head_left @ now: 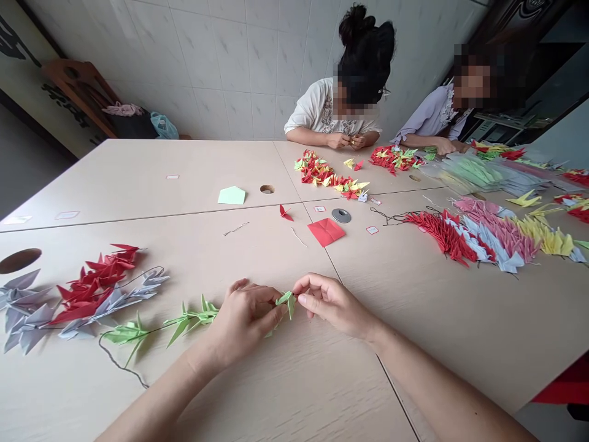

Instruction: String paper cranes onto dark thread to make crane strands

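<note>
My left hand [248, 316] is closed on a small light-green folded paper crane [286, 301], held between thumb and fingers a little above the table. Meeting it from the right, my right hand [329, 301] pinches at the crane's edge; whatever lies between those fingertips is too small to make out. More green paper cranes [196, 319] are threaded on a dark string [159, 328] running left from under my left hand. Beside their far end lie strung red cranes [99, 279] and pale lavender cranes [32, 316].
A red paper square [326, 232], a metal ring [341, 215], a single red crane [285, 213] and a green paper sheet [231, 195] lie ahead. Colourful crane strings [488, 233] cover the right side. Two people sit across the table [207, 399], handling small pieces.
</note>
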The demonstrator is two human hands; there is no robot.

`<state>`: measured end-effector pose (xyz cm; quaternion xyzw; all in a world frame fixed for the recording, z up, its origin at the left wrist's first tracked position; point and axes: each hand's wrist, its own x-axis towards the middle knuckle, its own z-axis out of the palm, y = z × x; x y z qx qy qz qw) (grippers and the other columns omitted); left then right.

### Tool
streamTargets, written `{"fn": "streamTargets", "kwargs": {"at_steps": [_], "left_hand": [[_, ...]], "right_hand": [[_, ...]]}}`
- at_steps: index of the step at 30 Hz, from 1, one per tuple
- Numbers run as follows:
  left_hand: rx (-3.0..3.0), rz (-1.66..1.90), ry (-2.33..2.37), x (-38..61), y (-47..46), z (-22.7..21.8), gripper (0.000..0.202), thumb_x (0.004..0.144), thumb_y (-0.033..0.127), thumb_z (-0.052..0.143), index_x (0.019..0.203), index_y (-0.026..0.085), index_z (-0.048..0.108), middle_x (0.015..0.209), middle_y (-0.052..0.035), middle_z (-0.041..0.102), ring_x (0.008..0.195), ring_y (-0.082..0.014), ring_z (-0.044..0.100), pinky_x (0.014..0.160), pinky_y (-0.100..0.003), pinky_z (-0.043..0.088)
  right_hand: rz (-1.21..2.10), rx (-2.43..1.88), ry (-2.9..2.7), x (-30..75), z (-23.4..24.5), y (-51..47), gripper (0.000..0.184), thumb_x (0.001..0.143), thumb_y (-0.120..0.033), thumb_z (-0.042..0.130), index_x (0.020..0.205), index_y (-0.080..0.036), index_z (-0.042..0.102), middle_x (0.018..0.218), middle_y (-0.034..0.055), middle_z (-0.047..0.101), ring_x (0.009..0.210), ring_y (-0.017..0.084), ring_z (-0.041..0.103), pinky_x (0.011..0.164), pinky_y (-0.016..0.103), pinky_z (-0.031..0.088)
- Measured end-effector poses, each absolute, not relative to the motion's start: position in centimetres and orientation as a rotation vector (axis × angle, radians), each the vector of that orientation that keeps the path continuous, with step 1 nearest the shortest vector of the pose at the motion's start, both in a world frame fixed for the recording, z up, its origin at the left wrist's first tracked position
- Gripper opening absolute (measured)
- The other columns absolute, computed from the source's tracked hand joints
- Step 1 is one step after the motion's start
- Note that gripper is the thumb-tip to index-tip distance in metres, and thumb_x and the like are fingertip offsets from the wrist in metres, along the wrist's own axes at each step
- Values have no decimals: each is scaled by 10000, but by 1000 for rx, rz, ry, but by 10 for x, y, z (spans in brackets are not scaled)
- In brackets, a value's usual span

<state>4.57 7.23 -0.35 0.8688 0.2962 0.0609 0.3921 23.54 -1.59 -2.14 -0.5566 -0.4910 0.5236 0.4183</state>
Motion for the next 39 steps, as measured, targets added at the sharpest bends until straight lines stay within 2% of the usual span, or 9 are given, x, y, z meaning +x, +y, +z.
{"fn": "streamTargets", "kwargs": {"at_steps": [11,23,25,27,29,31,32,35,39], "left_hand": [[2075,110,719,46,73,1,226,859,393,510,865,231,668,705,14,687,713,-159,594,1154,-505,116],[2201,89,701,38,80,7,188,849,348,499,880,271,668,836,31,697,866,-179,605,1159,-520,87],[2237,92,674,36,82,9,184,841,328,499,870,269,670,825,33,690,877,-176,600,1148,-504,137],[2224,62,625,34,85,11,195,846,331,498,852,251,676,799,21,681,824,-165,590,1071,-419,302],[2112,-32,615,32,88,12,245,866,380,485,861,231,680,765,6,660,709,-143,558,826,-300,446],[1933,-83,652,31,89,12,327,887,455,457,916,209,670,722,2,614,604,-120,493,595,-237,406],[1851,-70,673,32,89,12,358,889,486,453,952,199,658,716,2,591,586,-113,466,547,-227,371],[1697,-13,665,35,87,9,376,857,519,518,993,183,622,725,10,548,599,-105,424,542,-221,340],[1601,-35,631,38,83,0,365,816,528,590,896,172,600,661,41,454,560,-84,322,505,-219,261]], "right_hand": [[1578,-1332,-1063,235,-20,-14,281,828,-432,650,823,-153,617,780,20,631,561,66,483,469,201,288],[1722,-1189,-812,243,-27,-12,256,797,-381,696,807,-144,598,755,11,615,523,44,452,430,192,212],[1720,-1197,-822,243,-27,-12,258,794,-385,698,804,-147,599,744,8,616,521,46,453,428,192,213],[1723,-1213,-834,241,-26,-12,262,790,-390,701,802,-148,601,738,5,616,520,48,453,430,193,216],[1722,-1209,-841,239,-26,-13,264,792,-393,699,806,-147,604,745,6,619,520,47,451,432,194,217],[1729,-1180,-837,238,-25,-14,261,800,-393,694,815,-149,604,758,7,620,522,45,447,434,194,212],[1736,-1162,-831,237,-25,-14,259,802,-392,693,820,-150,604,761,8,620,523,44,443,436,194,207],[1751,-1132,-813,234,-23,-14,266,799,-396,699,816,-149,602,757,9,613,522,42,424,444,197,196],[1746,-1154,-850,229,-23,-15,303,795,-440,693,802,-156,588,726,0,584,516,51,396,455,209,205]]}}
